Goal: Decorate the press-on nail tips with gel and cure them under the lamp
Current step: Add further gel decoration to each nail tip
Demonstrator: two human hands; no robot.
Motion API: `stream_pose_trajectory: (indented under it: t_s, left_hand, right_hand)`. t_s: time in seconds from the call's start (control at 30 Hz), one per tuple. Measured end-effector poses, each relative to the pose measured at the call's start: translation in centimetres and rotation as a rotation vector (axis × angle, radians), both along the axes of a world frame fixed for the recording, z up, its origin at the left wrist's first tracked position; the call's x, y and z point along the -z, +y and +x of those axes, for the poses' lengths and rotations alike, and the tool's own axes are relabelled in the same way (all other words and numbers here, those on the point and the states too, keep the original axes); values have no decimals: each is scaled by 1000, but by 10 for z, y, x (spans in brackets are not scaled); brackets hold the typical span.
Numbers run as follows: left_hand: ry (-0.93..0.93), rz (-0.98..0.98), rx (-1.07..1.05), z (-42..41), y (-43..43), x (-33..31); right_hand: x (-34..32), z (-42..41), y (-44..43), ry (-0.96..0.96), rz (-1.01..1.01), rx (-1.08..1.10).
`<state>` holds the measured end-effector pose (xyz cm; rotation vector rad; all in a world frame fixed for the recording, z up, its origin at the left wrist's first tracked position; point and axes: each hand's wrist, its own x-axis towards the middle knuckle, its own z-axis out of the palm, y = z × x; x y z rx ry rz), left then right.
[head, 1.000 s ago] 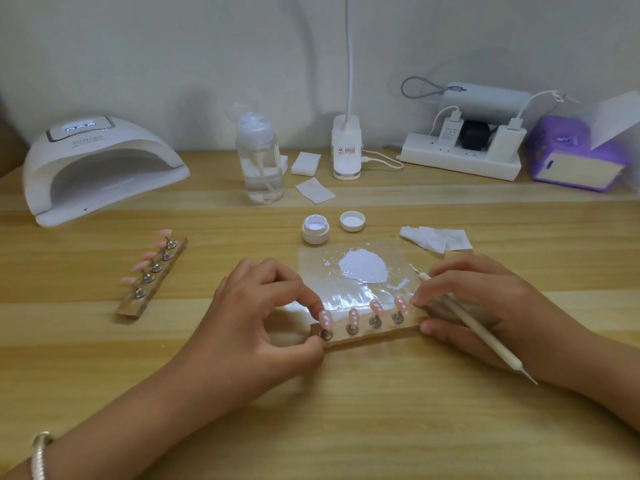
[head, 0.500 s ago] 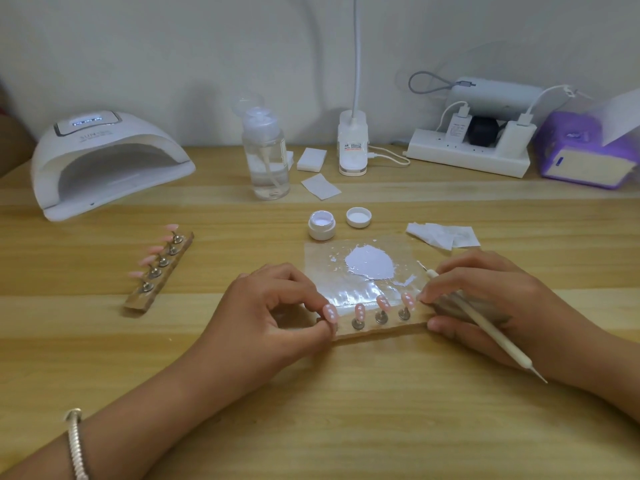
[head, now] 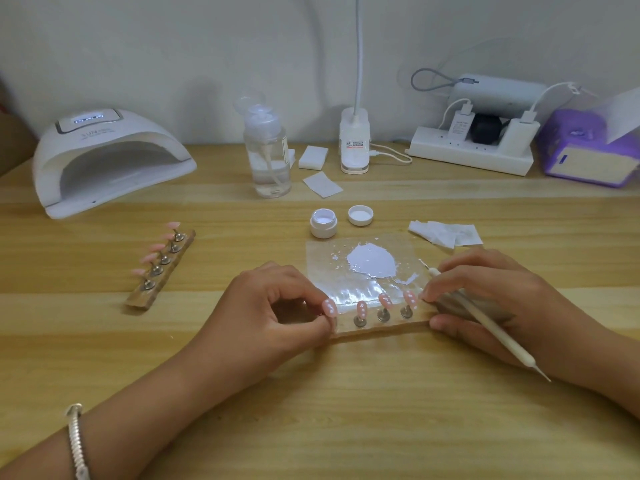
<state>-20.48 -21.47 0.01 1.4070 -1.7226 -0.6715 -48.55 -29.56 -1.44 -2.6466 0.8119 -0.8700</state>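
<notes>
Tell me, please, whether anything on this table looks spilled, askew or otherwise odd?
Nothing serious. White gel is pooled with stray splatters on the clear square plastic sheet, apparently a palette. The small white gel jar stands open, its round white lid beside it. The wooden strip of pink nail tips at left lies diagonally.

Pink nail tips (head: 362, 308) with white dots sit on the tan wooden strip (head: 381, 329) gripped between left hand (head: 273, 313) and right hand (head: 491, 299). Just beyond that grip, white gel (head: 372, 261) pools on clear film (head: 329, 271).
</notes>
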Motion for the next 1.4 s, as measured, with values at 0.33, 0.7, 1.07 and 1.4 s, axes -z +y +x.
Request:
stream_pose_trajectory:
  t_s: [0.33, 0.7, 1.07, 1.4]
  left_hand:
    - [-94, -70, 9, 0, -1, 0]
    - [-84, -43, 38, 1, -4, -1]
    - [-314, -93, 4, -7, -2, -1]
    - [-337, -114, 21, -24, -10, 2]
  right_hand:
    - [0, 0, -1, 4, 11, -19]
    - [-1, 0, 0, 0, 4, -14]
    - [1, -1, -1, 0, -2, -19]
    - [0, -1, -1, 2, 16, -26]
